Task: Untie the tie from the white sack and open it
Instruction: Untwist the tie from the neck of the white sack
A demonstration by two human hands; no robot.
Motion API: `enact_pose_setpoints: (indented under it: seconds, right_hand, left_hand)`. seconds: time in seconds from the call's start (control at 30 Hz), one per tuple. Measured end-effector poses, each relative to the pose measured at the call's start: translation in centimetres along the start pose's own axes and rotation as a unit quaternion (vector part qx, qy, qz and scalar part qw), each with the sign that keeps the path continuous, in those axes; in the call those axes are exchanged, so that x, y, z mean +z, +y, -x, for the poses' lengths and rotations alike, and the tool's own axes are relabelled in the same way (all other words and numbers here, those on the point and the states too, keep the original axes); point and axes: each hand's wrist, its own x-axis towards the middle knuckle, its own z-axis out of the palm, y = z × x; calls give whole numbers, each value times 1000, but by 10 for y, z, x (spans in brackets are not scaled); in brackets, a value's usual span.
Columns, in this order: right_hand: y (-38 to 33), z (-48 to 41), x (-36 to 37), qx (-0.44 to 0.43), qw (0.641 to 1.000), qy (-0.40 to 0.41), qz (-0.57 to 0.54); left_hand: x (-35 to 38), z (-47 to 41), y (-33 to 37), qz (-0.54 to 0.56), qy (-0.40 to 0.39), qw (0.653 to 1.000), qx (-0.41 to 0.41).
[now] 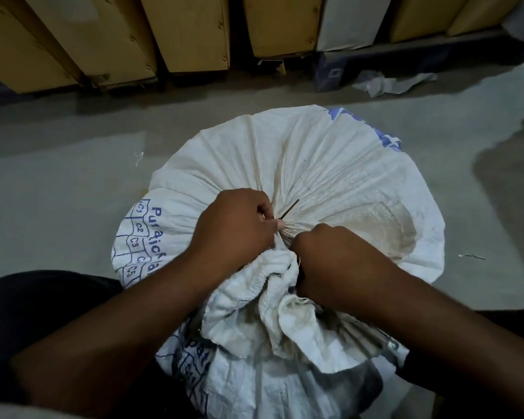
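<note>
White sack (330, 176) upright on grey floor (58, 182), neck gathered into pleats. Left hand (236, 225) pinching thin dark tie (291, 208) at the gather; right hand (330, 258) fisted around bunched neck just beside it.

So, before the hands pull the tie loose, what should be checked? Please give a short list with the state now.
1. Sack stands upright on the floor: ok.
2. Neck is still gathered shut: ok.
3. Left hand grip on the neck: ok.
4. Right hand at the knot: ok.
5. Tie end visible: ok, a thin dark strand.
6. Knot already loosened: cannot tell, the hands hide it.
</note>
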Motion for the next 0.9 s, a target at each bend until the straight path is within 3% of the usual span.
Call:
enact_pose_setpoints:
  seconds: [0.13,0.23,0.33,0.57,0.9]
  right_hand:
    - [13,-5,-11,2,999,4,-47]
    - [28,-14,-19,23,985,116,-127]
    - [32,-26,-18,-4,971,206,-118]
    - [33,-41,2,-35,977,194,-78]
    - [37,-44,3,-20,975,146,-168]
  left_hand:
    - [6,-1,0,-38,27,998,30]
    - [10,4,3,-90,16,994,59]
    - [13,11,5,-103,57,991,66]
    - [14,14,6,-113,62,988,91]
    - [22,7,-3,-73,79,990,96]
